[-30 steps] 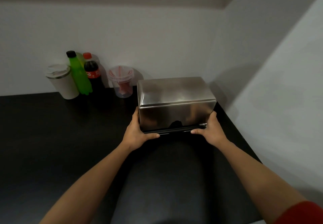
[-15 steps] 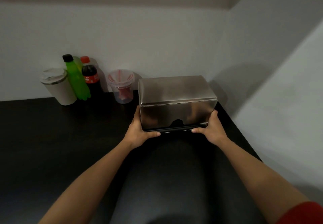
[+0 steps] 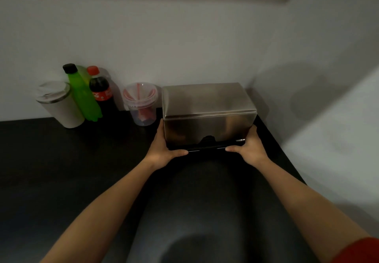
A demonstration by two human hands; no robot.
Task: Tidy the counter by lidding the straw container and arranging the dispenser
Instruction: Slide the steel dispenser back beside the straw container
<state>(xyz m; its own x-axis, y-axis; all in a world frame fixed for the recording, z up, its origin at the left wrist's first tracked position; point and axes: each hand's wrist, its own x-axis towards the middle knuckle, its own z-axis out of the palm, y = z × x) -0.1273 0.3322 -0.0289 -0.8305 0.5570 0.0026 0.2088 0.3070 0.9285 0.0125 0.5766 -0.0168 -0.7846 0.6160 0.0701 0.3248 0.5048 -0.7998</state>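
A shiny steel box dispenser stands on the black counter in the back right corner, close to both walls. My left hand grips its lower left corner, thumb along the front bottom edge. My right hand grips the lower right corner the same way. Just left of the dispenser stands the clear plastic straw container, with a clear lid on top and red straws inside.
Against the back wall at the left stand a white lidded tumbler, a green bottle and a cola bottle. White walls close off the back and right. A pale sheen lies on the counter in front.
The dispenser has slid a little further back toward the corner wall with both hands still on it. The view has tilted slightly.
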